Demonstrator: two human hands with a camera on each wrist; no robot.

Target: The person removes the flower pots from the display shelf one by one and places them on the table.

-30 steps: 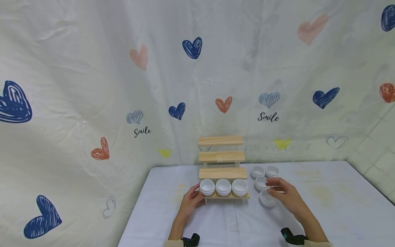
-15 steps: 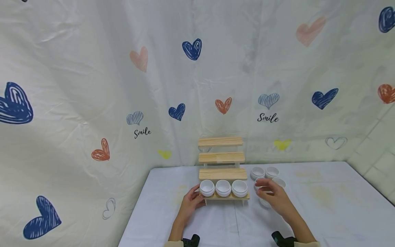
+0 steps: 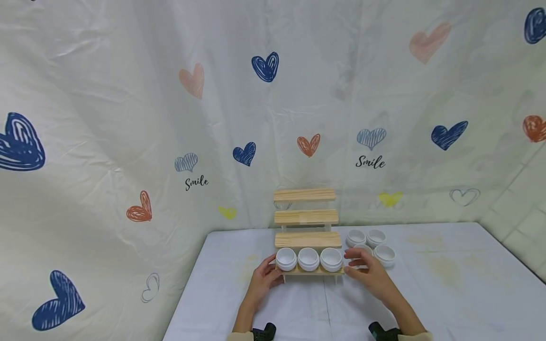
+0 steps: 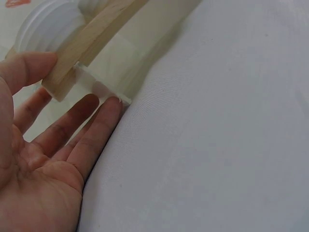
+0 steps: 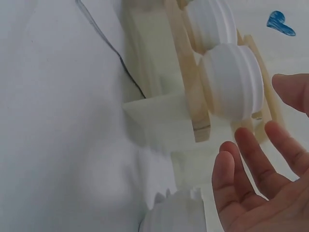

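Note:
Three white ribbed bowls (image 3: 309,258) stand in a row on the lowest board of a tiered wooden display stand (image 3: 308,240). My left hand (image 3: 263,282) grips the left end of that board. In the left wrist view, the thumb touches the board's edge (image 4: 72,63) and the lower fingers (image 4: 91,140) lie by the clear leg. My right hand (image 3: 369,276) is just beyond the board's right end, its fingers apart and holding nothing. The right wrist view shows the rightmost bowl (image 5: 234,82) close to the fingertips.
More white bowls stand on the table to the right of the stand, among them a back bowl (image 3: 376,237) and a nearer bowl (image 3: 385,255). My right hand partly covers another bowl (image 3: 362,247). A heart-printed curtain (image 3: 273,113) hangs behind the white-covered table (image 3: 452,284).
My right hand has moved left, from over the loose bowls to the stand's right end, uncovering a bowl behind it. My left hand and the three bowls on the board have not moved.

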